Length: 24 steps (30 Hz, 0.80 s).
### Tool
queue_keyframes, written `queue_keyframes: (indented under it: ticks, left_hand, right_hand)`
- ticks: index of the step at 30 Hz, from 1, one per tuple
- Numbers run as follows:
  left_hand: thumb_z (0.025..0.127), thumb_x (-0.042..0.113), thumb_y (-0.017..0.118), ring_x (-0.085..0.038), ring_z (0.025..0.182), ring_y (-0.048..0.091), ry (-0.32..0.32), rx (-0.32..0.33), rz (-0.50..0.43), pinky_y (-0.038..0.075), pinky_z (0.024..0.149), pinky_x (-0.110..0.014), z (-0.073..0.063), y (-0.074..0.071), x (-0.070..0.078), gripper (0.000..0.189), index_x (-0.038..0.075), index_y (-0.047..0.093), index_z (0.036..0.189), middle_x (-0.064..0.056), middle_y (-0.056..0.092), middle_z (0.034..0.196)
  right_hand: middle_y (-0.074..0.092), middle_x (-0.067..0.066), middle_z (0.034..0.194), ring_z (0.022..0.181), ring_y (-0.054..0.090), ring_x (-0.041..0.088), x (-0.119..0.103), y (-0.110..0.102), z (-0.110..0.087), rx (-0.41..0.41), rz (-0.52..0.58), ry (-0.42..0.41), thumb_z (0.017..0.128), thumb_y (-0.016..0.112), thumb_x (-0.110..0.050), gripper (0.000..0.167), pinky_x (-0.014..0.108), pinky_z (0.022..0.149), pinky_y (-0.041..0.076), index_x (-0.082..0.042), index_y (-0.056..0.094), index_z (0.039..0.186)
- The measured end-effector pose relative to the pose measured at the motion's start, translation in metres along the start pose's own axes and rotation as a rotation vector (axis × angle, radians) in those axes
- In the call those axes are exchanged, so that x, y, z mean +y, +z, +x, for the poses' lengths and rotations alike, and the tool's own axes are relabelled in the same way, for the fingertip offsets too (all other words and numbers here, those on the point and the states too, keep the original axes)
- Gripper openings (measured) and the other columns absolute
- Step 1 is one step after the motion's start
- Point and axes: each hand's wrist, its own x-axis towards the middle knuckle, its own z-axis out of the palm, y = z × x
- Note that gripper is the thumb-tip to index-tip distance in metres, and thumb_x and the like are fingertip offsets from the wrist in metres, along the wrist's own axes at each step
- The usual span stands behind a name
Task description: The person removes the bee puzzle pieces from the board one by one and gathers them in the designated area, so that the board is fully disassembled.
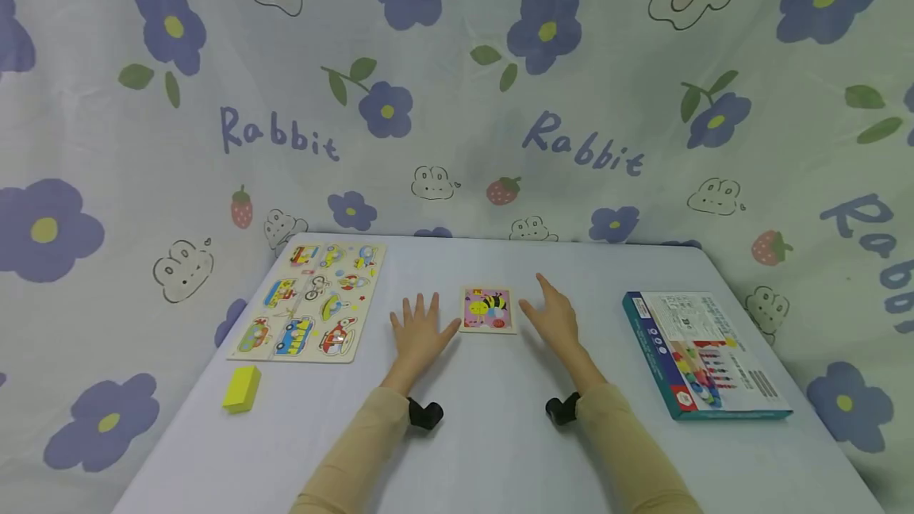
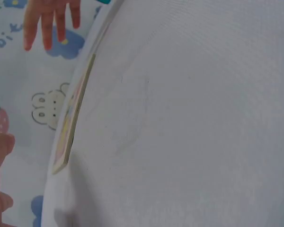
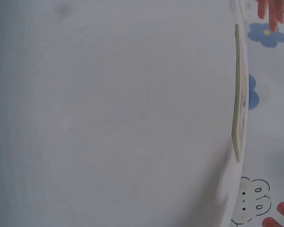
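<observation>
The left arm (image 1: 357,450) and right arm (image 1: 639,450) reached forward; the left hand (image 1: 417,335) spread its fingers (image 1: 420,308) wide, while the right hand (image 1: 560,324) held its thumb (image 1: 529,309) apart.

Bare table (image 1: 493,450) between the sleeves (image 1: 353,450) leaves a way to the near edge of the bee tile (image 1: 488,310), flanked by the left hand (image 1: 417,335) and right hand (image 1: 557,324). The puzzle board (image 1: 307,304) and yellow block (image 1: 242,389) obstruct the left; a passable lane separates the right hand from the box (image 1: 707,355).

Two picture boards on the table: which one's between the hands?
The small bee board, pink-faced, between the left hand and right hand; the larger vehicle board lies left of both.
</observation>
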Motion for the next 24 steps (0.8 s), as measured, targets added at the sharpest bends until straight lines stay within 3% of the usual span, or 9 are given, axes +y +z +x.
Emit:
queue_keyframes:
  ticks: [7, 15, 24]
  left_hand:
    - [0.086, 0.062, 0.046, -0.046, 0.135, 0.018, -0.009, 0.023, -0.041, 0.009, 0.105, -0.064, 0.002, 0.009, 0.009, 0.077, 0.011, 0.036, 0.142, -0.021, 0.033, 0.145]
    - [0.084, 0.063, 0.047, -0.048, 0.135, 0.015, -0.037, 0.022, -0.086, 0.004, 0.103, -0.066, 0.002, 0.024, 0.016, 0.078, 0.01, 0.039, 0.141, -0.022, 0.031, 0.145]
    - [0.084, 0.062, 0.049, -0.049, 0.135, 0.012, -0.058, -0.008, -0.092, -0.001, 0.102, -0.068, 0.0, 0.026, 0.021, 0.075, 0.012, 0.042, 0.14, -0.024, 0.028, 0.146]
  right_hand:
    - [0.041, 0.015, 0.142, 0.129, 0.036, 0.036, -0.007, 0.012, 0.006, -0.016, 0.083, 0.016, 0.088, 0.06, -0.033, 0.065, 0.052, 0.104, 0.03, -0.012, 0.034, 0.143]
    - [0.045, 0.017, 0.137, 0.126, 0.04, 0.036, -0.017, 0.019, 0.005, -0.017, 0.108, 0.016, 0.087, 0.062, -0.027, 0.063, 0.054, 0.102, 0.032, -0.011, 0.036, 0.142]
    - [0.041, 0.014, 0.141, 0.129, 0.037, 0.034, -0.022, 0.027, 0.012, -0.019, 0.122, -0.008, 0.088, 0.061, -0.027, 0.06, 0.051, 0.104, 0.029, -0.013, 0.037, 0.142]
